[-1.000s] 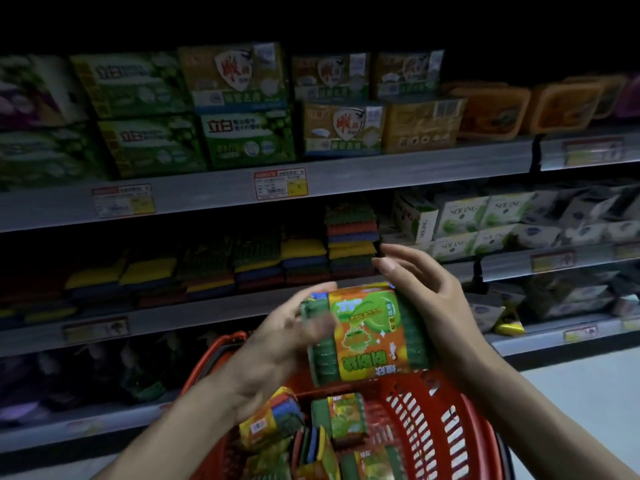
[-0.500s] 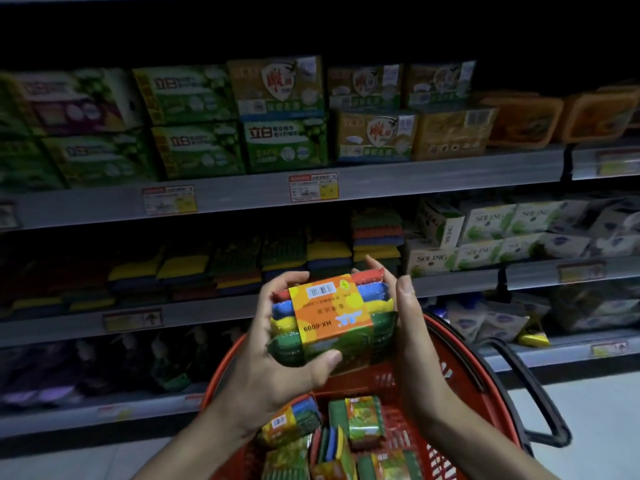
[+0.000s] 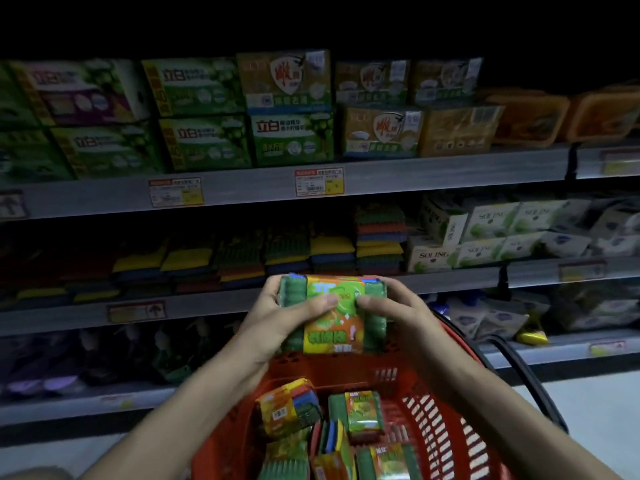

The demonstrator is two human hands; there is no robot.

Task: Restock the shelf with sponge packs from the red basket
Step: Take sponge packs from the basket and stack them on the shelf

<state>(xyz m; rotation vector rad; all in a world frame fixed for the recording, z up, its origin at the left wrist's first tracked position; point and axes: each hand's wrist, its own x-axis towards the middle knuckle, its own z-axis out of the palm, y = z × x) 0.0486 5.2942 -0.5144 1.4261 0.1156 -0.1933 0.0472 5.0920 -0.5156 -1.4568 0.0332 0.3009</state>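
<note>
Both hands hold one sponge pack [image 3: 341,327] with a green and orange label above the red basket [image 3: 450,427]. My left hand [image 3: 277,317] grips its left end, thumb across the label. My right hand [image 3: 398,317] grips the right end, thumb meeting the left one. The pack sits in front of the middle shelf edge [image 3: 450,280]. Behind it, stacks of coloured sponges [image 3: 379,242] line that shelf. Several more sponge packs [image 3: 360,415] lie in the basket.
Green and orange boxes [image 3: 291,109] fill the top shelf. White boxes [image 3: 491,233] stand right of the sponges. Dark pouches sit on the lower shelf [image 3: 554,351]. The basket's black handle [image 3: 530,379] hangs at the right, over pale floor.
The pack has been turned from its barcode side back to its green label side and raised toward the middle shelf. Both thumbs now lie on the front.
</note>
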